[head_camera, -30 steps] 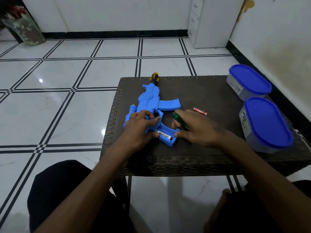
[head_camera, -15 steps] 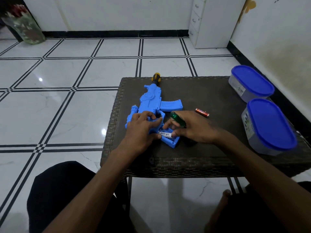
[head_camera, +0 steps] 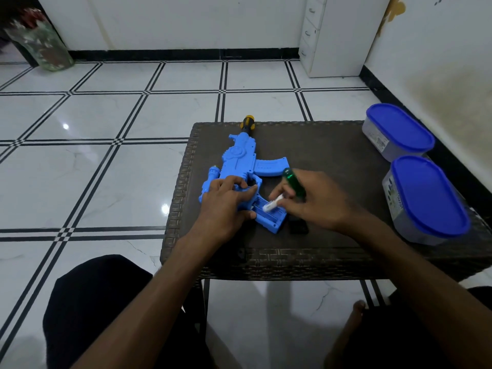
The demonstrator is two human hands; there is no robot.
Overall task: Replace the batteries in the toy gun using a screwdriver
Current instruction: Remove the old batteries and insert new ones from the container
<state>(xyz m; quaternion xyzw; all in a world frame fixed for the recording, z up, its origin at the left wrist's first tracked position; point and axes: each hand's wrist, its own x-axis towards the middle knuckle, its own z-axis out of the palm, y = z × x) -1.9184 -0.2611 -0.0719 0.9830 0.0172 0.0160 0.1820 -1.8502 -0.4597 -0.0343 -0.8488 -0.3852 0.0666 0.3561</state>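
The blue toy gun (head_camera: pixel 245 179) is laid flat on the dark woven table (head_camera: pixel 319 161), towards its left side. Its long axis runs from the near edge to the far edge, tilted slightly left to right towards the viewer. The yellow and black muzzle tip (head_camera: pixel 247 123) is pointed away, at the far edge of the table, and the magazine (head_camera: pixel 271 166) is projected to the right. The near end, with the open battery compartment (head_camera: pixel 269 214), is turned towards the person.

The gun body is pressed down by the left hand (head_camera: pixel 226 203), whose fingers are curled over the grip area. A white battery (head_camera: pixel 273 205) is pinched by the fingertips of the right hand (head_camera: pixel 319 201), held tilted over the open compartment, its lower end at or just above the slot; contact cannot be confirmed. A green-handled screwdriver (head_camera: pixel 294 182) is also held in the right hand, the handle end projecting up and away between thumb and fingers.

A small dark piece (head_camera: pixel 298 227) is seen on the table just right of the compartment, partly covered by the right wrist. Two blue-lidded containers (head_camera: pixel 426 198) are stood at the right edge of the table, well apart from the gun. A white cabinet (head_camera: pixel 338 35) is noted against the far wall.
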